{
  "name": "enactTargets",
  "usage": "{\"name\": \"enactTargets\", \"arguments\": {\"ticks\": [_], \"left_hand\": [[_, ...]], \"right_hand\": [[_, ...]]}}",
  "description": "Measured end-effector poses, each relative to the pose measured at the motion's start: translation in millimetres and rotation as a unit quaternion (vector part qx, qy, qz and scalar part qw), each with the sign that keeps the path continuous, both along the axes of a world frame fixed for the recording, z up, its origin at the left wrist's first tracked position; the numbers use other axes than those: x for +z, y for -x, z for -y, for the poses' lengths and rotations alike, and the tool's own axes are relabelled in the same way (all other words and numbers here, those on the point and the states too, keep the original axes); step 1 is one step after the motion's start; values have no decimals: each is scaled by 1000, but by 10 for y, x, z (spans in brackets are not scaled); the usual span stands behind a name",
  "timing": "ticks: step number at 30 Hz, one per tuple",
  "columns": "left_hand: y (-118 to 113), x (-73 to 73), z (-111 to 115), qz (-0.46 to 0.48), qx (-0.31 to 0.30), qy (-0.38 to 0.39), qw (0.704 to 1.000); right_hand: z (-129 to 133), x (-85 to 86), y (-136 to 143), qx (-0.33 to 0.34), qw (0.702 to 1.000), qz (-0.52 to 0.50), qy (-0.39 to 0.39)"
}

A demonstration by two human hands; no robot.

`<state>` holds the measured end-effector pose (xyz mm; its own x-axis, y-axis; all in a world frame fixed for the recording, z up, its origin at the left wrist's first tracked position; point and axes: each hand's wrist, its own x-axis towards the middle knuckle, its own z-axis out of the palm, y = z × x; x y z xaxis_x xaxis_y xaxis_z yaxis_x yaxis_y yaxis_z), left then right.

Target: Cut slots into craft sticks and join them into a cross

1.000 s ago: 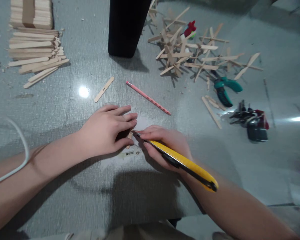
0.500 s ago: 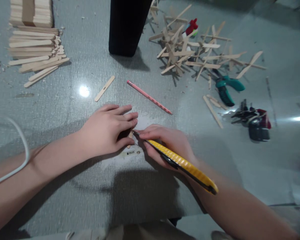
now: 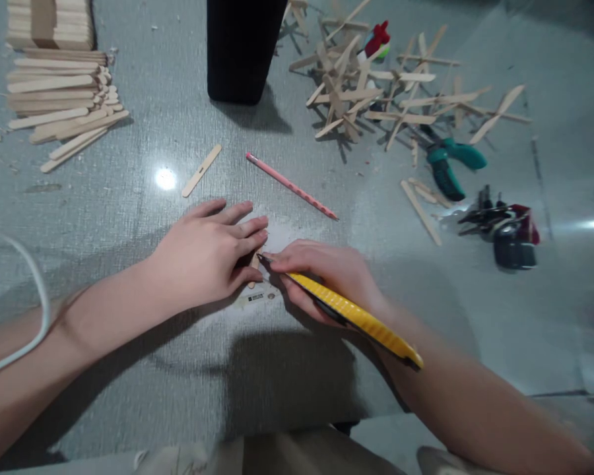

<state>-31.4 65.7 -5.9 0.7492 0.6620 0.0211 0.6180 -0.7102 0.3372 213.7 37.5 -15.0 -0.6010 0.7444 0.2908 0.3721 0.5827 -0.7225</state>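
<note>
My left hand [image 3: 210,247] lies palm down on the table, its thumb and fingers holding a short wooden craft stick [image 3: 252,284] against a white sheet [image 3: 282,231]. Most of that stick is hidden under the fingers. In my right hand [image 3: 327,267] is a yellow utility knife [image 3: 356,313], gripped like a pen and slanting down to the left. Its blade tip meets the stick between my left thumb and forefinger. Just beyond the hands lie another craft stick [image 3: 201,171] with a small dark mark at its middle and a pink pencil [image 3: 292,187].
Craft sticks [image 3: 54,99] are stacked at the far left. A tall black box [image 3: 240,59] stands at the back. To its right are crossed sticks [image 3: 346,95], teal-handled pliers [image 3: 445,165] and a bunch of keys [image 3: 505,231]. A white cable [image 3: 42,297] crosses my left forearm.
The whole view has shifted slightly, so most things sit a little higher and further left. My right hand and the knife keep nearly the same place against the stick.
</note>
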Motion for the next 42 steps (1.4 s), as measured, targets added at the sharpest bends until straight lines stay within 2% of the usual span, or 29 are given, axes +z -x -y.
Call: {"name": "enactTargets", "arguments": {"ticks": [8,15,23,32,42], "left_hand": [[19,8,-10,3,0,31,1000],[9,12,-21,-4,-4,43,999],[15,9,-23,1,-4,49,999],[15,11,-22,-5,-8,30,1000],[26,14,-10,13,1,35,999]], "right_hand": [[6,-50,-37,3,999,-31,5],[10,-46,-50,-26,999,-27,4],[-36,-25,-21,-17,999,-12,-27],[-22,-45,-10,-12,1000,-12,-16],[-4,9,15,-10,999,-28,-11]]}}
